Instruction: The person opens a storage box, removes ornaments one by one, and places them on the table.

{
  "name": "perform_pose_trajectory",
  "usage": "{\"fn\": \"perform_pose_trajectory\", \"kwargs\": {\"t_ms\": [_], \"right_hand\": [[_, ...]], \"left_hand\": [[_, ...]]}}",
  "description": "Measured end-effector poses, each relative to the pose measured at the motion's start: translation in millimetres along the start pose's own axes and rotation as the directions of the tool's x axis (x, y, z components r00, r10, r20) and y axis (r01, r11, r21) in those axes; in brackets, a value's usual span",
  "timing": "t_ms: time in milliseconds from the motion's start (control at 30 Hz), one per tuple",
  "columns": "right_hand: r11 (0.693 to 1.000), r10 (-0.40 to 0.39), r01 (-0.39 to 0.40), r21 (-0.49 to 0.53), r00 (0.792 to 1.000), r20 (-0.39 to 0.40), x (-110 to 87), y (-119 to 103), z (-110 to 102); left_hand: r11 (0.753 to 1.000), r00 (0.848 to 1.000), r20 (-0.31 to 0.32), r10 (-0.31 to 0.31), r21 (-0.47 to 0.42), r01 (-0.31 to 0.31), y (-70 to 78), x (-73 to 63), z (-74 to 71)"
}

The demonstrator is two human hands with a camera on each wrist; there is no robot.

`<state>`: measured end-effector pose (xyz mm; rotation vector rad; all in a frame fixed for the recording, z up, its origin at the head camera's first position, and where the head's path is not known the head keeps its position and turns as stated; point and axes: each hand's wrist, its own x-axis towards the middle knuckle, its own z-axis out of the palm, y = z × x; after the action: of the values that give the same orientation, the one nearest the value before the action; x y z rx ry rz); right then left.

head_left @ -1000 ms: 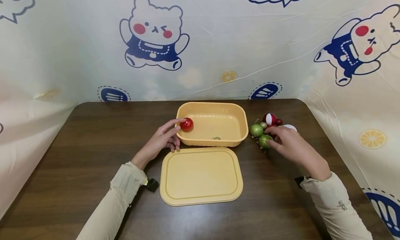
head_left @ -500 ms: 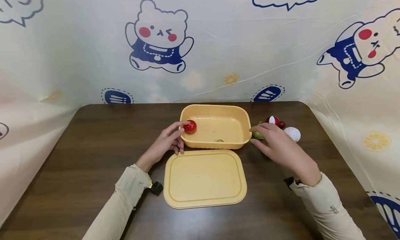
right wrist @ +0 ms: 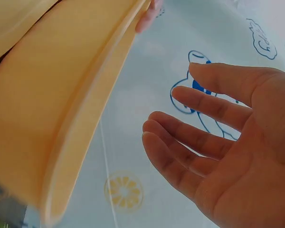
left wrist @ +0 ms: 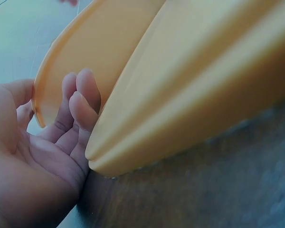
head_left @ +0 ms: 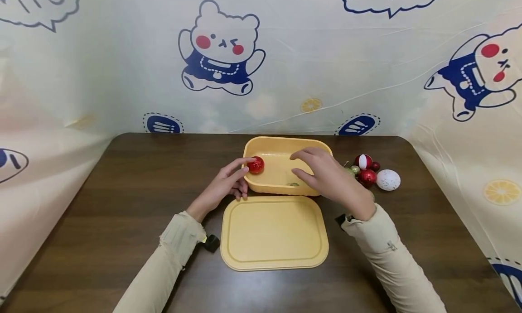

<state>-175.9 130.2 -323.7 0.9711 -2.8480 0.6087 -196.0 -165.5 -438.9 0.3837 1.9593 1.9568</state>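
Note:
My left hand (head_left: pixel 226 181) is at the left end of a yellow plastic box (head_left: pixel 273 189), holding its rim. In the left wrist view, several fingertips (left wrist: pixel 83 107) lie against the box's outer wall. A shiny red ball (head_left: pixel 256 165) sits inside at that end, beside the index finger. Over the box's right part hovers my right hand (head_left: pixel 326 175), fingers spread and slightly bent. The right wrist view shows nothing between its fingers (right wrist: pixel 175 128). A small greenish thing (head_left: pixel 292 184) shows at the box's front wall, mostly hidden.
A flat yellow lid (head_left: pixel 275 233) lies just in front of the box. Right of it are a speckled white ball (head_left: pixel 388 180), a red ball (head_left: pixel 368 178), a red-and-white ball (head_left: pixel 363 161) and smaller ornaments, partly behind the right hand. A printed cloth (head_left: pixel 281 68) hangs behind the table.
My right hand has moved left from the ornament pile to above the box, uncovering the white and red balls. The left hand keeps its place at the box. The head view has shifted slightly.

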Motion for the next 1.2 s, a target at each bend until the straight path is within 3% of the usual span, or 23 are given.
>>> {"fn": "perform_pose_trajectory", "kwargs": {"t_ms": [367,567,700,967,1200], "right_hand": [[0.997,-0.055,0.052,0.053,0.997,0.063,41.0,-16,23],[0.997,-0.048,0.041,0.061,0.992,0.114,59.1,-13,57],[0.998,-0.056,0.052,0.039,0.993,0.106,71.6,-18,84],[0.980,-0.001,-0.011,0.201,0.998,0.058,75.9,-12,100],[0.975,0.070,-0.083,0.207,0.995,0.072,72.5,-12,100]], "left_hand": [[1.000,1.000,-0.010,-0.011,-0.005,0.011,0.5,0.7,0.6],[1.000,1.000,0.000,-0.022,-0.013,0.022,0.4,2.3,1.4],[0.999,1.000,-0.014,-0.024,-0.023,0.024,1.3,-1.5,-2.6],[0.999,0.999,-0.031,-0.025,-0.026,0.025,1.1,0.4,-4.1],[1.000,0.999,-0.035,-0.022,-0.020,0.021,0.3,0.6,-2.4]]}}
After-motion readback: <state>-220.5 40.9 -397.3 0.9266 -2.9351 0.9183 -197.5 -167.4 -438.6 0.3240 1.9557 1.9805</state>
